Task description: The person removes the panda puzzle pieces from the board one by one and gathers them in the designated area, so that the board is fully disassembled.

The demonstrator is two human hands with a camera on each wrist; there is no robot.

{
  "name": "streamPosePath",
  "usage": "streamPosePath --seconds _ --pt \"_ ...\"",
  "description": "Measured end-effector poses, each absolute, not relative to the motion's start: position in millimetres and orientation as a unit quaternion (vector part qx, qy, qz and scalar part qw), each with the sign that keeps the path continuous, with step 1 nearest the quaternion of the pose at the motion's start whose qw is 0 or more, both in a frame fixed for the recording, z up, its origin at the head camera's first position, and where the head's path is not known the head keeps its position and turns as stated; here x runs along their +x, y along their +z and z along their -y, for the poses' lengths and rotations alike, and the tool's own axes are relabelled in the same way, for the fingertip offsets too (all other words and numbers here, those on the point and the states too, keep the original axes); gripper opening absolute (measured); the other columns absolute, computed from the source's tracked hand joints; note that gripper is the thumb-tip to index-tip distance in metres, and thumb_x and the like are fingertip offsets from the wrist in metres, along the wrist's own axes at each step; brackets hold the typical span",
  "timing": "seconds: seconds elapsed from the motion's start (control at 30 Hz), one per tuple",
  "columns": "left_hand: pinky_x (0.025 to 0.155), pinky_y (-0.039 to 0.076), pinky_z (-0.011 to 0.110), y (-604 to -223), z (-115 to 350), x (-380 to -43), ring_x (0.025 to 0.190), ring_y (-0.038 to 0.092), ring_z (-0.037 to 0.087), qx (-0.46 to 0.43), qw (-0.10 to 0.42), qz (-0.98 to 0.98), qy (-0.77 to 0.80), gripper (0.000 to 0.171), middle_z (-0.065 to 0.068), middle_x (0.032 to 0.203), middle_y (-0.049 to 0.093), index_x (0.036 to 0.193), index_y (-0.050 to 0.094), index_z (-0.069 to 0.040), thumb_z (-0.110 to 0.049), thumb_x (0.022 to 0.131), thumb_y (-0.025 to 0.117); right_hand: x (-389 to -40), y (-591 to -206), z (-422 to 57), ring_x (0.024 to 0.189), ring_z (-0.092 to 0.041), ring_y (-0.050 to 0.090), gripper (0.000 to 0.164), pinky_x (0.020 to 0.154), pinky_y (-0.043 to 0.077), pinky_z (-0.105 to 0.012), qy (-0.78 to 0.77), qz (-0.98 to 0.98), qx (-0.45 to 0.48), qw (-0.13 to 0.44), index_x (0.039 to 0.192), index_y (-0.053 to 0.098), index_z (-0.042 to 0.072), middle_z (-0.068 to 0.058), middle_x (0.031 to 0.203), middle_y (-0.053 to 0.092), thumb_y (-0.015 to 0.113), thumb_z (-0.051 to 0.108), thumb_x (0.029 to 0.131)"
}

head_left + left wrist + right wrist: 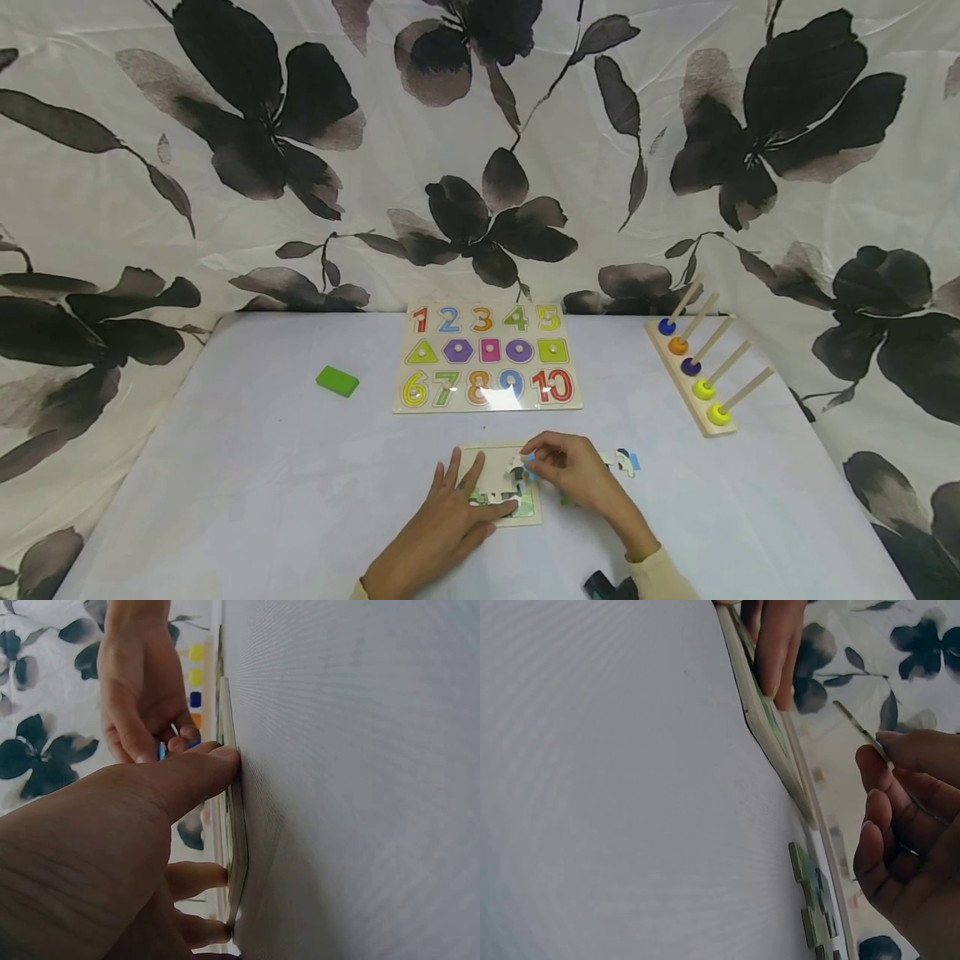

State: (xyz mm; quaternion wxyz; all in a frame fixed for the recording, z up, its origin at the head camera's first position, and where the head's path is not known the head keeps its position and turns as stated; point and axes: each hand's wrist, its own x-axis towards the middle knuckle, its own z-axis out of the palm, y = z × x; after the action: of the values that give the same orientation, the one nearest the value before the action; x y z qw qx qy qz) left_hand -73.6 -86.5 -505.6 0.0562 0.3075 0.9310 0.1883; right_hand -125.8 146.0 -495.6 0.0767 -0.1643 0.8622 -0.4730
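left hand (452, 518): fingers spread and mostly straight, resting on a small wooden puzzle tray (497, 477), not clamped round anything; thumb at the tray's near edge. right hand (573, 469): thumb and fingertips pinching a thin puzzle piece (853, 722), seen nearly edge-on in the right wrist view and held clear of the table; other fingers curled below. hands apart from each other, left on the tray, right over its right side. tray lies flat on the white tabletop (247, 483), near the middle, in front of the person. green and dark printed parts in the tray's lower area, bare wood in the upper part. picture on the held piece too small to make out. loose puzzle pieces (627, 462) on the table right of the tray, partly hidden behind the right hand. number board (401, 400) beyond the tray: 1-5 on top, coloured shapes in the middle row, 6-10 below, glare on the bottom row. green block (337, 381) left of the board. peg stand (691, 398) to the right, five slanted pegs, beads blue, orange, dark blue, yellow, yellow. dark object (609, 586) by the right sleeve (662, 575), can't tell what. floral cloth (480, 150) behind.
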Motion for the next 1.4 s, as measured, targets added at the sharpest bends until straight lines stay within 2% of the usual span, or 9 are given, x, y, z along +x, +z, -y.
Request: streamPosePath --seconds 0.2,0.53,0.63,1.0,1.2,1.4 --pt "0.1 0.025 0.073 -506.0 86.8 -73.8 0.134 0.017 0.06 0.312 0.05 -0.93 0.189 0.038 0.031 0.146 0.035 0.127 0.061 -0.042 -0.027 0.092 0.061 -126.0 -492.6 -150.7 0.07 -0.008 0.057 0.009 0.065 0.051 -0.023 -0.482 -0.858 -0.158 0.084 0.096 0.071 0.015 0.006 0.079 0.063 0.071 0.016 0.087" --pt "0.103 0.022 0.071 -506.3 85.2 -73.1 0.136 0.014 0.058 0.296 0.073 -0.933 0.19 0.038 0.027 0.149 0.032 0.127 0.059 -0.045 -0.029 0.093 0.061 -116.1 -479.6 -178.1 0.069 -0.008 0.056 0.015 0.062 0.049 -0.022 -0.516 -0.841 -0.132 0.097 0.102 0.069 0.009 -0.002 0.082 0.064 0.068 0.017 0.089" --pt "0.104 0.022 0.071 -505.8 84.6 -73.4 0.137 0.013 0.057 0.289 0.078 -0.935 0.191 0.038 0.026 0.15 0.031 0.127 0.059 -0.045 -0.03 0.093 0.06 -116.9 -489.3 -192.8 0.068 -0.009 0.056 0.017 0.061 0.048 -0.022 -0.526 -0.838 -0.115 0.091 0.101 0.067 0.01 -0.001 0.081 0.063 0.069 0.021 0.088" --pt "0.105 0.02 0.071 -507.6 83.7 -73.2 0.137 0.013 0.057 0.285 0.077 -0.935 0.198 0.038 0.026 0.15 0.031 0.126 0.06 -0.045 -0.029 0.092 0.062 -109.1 -490.2 -221.7 0.071 -0.012 0.059 0.018 0.066 0.049 -0.023 -0.549 -0.829 -0.085 0.064 0.103 0.065 0.002 -0.005 0.081 0.065 0.068 0.013 0.089" --pt "0.104 0.02 0.071 -508.5 83.9 -72.8 0.137 0.013 0.057 0.286 0.076 -0.934 0.201 0.038 0.026 0.15 0.031 0.126 0.06 -0.045 -0.029 0.092 0.061 -106.0 -493.6 -233.9 0.073 -0.009 0.06 0.017 0.071 0.05 -0.022 -0.534 -0.841 -0.065 0.048 0.102 0.066 0.002 -0.003 0.08 0.066 0.067 0.014 0.089" --pt "0.104 0.021 0.071 -508.5 83.8 -73.6 0.138 0.013 0.057 0.284 0.079 -0.934 0.203 0.038 0.026 0.15 0.031 0.127 0.059 -0.045 -0.029 0.092 0.061 -100.9 -496.7 -247.5 0.073 -0.008 0.061 0.015 0.069 0.051 -0.022 -0.529 -0.846 -0.049 0.041 0.101 0.066 0.001 -0.003 0.08 0.067 0.066 0.011 0.089"
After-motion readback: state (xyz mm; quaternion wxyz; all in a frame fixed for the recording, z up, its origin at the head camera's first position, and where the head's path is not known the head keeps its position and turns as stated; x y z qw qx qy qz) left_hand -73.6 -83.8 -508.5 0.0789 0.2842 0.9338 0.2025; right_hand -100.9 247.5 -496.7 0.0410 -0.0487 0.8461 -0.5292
